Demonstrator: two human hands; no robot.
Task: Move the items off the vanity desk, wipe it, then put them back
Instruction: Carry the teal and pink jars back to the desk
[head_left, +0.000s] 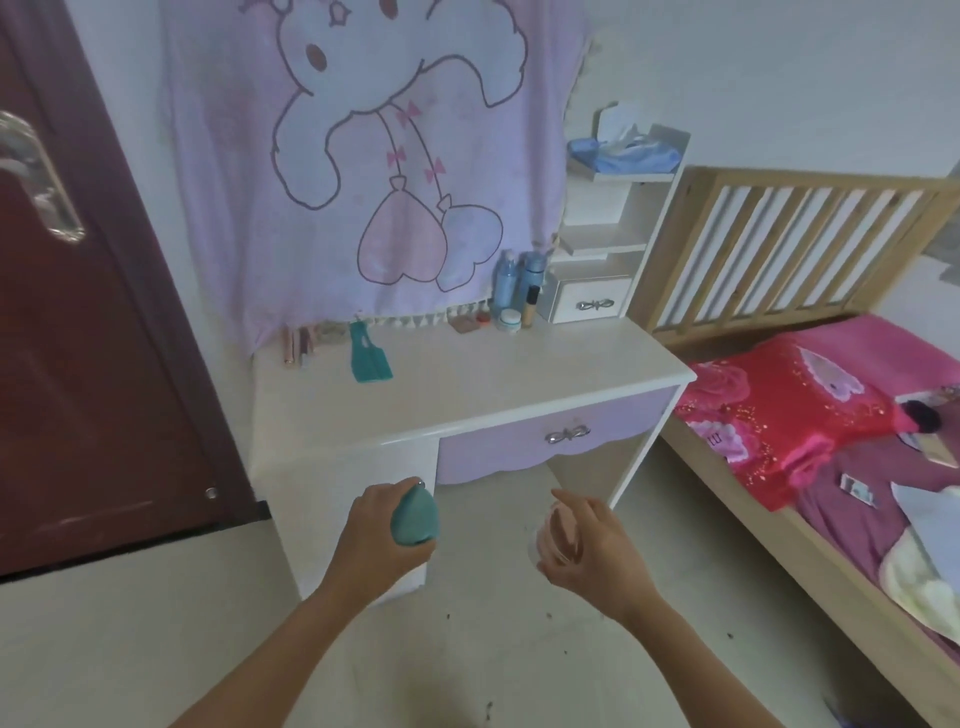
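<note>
Head view: near the tabletop (467, 379), left hand (376, 535) grips a teal pouch (416, 517); right hand (592, 545) curls round a blurred, half-hidden pinkish item (553, 538).

A dark red door (78, 364) with a metal handle (47, 182) stands at the left. A lilac cartoon cloth (363, 156) hangs on the white wall (779, 62) behind a white desk (493, 374) with a lilac drawer (519, 447). A white shelf unit (597, 208) sits on the desk's right rear corner. Just right stands a wooden bed (810, 179) with pink bedding (779, 426). The floor (130, 649) is pale.
</note>
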